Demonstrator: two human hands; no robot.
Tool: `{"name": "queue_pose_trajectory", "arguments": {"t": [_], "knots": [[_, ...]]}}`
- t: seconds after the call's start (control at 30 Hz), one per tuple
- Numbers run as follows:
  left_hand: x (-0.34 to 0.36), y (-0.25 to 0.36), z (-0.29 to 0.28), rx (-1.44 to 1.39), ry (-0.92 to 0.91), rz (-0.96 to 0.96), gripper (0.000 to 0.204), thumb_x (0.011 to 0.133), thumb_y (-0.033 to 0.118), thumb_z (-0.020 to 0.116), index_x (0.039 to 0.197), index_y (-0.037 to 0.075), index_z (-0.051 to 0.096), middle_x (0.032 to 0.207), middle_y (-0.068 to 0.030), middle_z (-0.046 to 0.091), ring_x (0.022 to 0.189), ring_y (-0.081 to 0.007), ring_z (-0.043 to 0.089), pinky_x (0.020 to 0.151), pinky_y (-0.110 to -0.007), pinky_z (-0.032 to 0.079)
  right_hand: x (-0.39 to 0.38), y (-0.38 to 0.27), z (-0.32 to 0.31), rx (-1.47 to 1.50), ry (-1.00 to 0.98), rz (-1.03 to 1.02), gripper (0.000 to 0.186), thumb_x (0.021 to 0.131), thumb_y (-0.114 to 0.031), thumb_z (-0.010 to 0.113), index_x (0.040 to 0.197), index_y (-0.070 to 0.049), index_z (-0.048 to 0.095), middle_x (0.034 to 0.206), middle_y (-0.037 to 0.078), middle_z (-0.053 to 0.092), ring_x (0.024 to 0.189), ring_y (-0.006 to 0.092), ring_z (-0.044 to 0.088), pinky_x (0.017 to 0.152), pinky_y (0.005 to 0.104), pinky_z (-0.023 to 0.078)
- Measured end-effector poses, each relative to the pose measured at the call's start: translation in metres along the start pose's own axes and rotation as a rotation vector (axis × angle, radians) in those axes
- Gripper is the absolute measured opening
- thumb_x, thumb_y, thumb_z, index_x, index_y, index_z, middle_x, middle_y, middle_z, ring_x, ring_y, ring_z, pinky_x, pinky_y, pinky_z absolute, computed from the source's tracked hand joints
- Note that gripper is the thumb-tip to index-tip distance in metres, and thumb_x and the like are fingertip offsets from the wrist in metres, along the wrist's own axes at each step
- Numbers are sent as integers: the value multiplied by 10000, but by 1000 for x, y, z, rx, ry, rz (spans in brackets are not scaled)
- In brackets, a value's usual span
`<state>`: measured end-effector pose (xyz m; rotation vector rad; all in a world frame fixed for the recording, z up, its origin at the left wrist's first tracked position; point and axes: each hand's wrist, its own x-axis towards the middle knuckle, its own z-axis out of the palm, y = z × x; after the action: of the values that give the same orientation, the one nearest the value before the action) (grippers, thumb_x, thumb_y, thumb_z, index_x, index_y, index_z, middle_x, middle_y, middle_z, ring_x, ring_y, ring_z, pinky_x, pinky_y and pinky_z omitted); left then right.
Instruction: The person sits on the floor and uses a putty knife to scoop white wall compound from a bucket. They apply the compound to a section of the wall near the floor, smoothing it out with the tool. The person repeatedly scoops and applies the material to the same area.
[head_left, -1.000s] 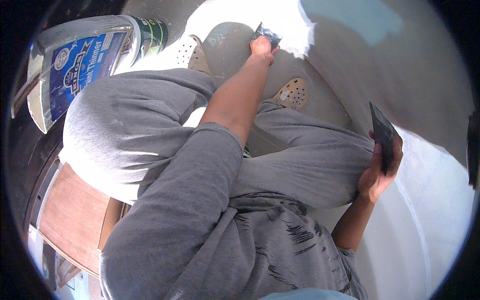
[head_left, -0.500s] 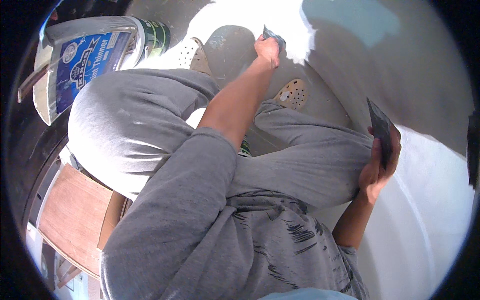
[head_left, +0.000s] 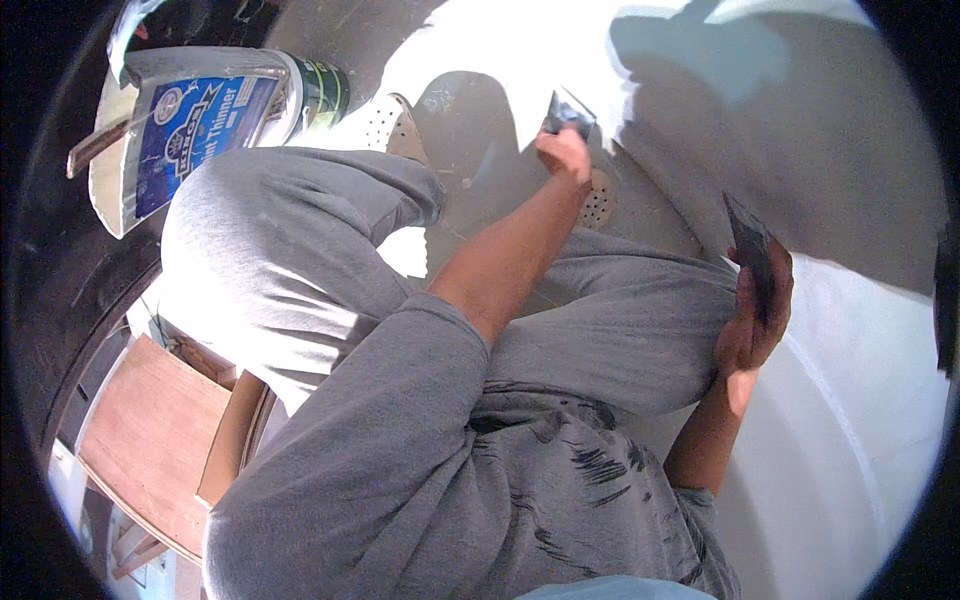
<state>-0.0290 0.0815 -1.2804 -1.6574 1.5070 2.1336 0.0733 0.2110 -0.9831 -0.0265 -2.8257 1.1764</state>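
My left hand [head_left: 565,157] is closed round a thin, flat scraper blade [head_left: 569,108], reaching out above the floor beyond my knees. Sunlight glints off part of that blade. At the right, beside my knee, my right hand [head_left: 752,335] grips a second dark, flat scraper blade [head_left: 750,240], its pointed corner upward. Both blades are apart from each other. Whether the left blade touches the floor or the wall, I cannot tell.
A cut-open container with a blue label [head_left: 205,130] and a flat stick [head_left: 98,147] stands at the far left, beside a green-and-white bucket [head_left: 325,92]. Clogs [head_left: 398,128] are on my feet. A wooden stool [head_left: 155,425] sits lower left. A pale wall [head_left: 850,170] rises at right.
My left hand and its scraper have come nearer and a little to the right, now partly covering one clog. My right hand has barely shifted. The view has swung slightly.
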Motion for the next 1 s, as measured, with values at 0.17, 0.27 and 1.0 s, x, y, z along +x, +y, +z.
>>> {"name": "queue_pose_trajectory", "arguments": {"t": [0.17, 0.27, 1.0], "knots": [[55, -14, -10, -72, -35, -220, 429, 809, 114, 655, 1175, -80, 546, 1079, -217, 644, 848, -311, 654, 719, -444, 523, -4, 2, 0, 32, 1, 40, 451, 941, 81, 489, 1381, -17, 499, 1355, 182, 535, 1131, 288, 614, 984, 407, 508], [81, -21, -1, 79, -80, -253, 477, 826, 124, 648, 1238, -54, 484, 1100, -211, 617, 856, -311, 647, 665, -448, 523, -10, 5, 0, 12, 17, 101, 457, 937, 92, 484, 1381, -15, 495, 1383, 179, 513, 1135, 303, 615, 997, 414, 509], [77, 2, 18, 46, -281, -223, 218, 857, 20, 592, 1074, 6, 588, 996, -146, 649, 834, -259, 649, 647, -384, 593, -2, 3, 0, 20, -11, 130, 428, 946, 66, 475, 1369, 2, 500, 1374, 185, 526, 1137, 305, 617, 994, 424, 490]]}}
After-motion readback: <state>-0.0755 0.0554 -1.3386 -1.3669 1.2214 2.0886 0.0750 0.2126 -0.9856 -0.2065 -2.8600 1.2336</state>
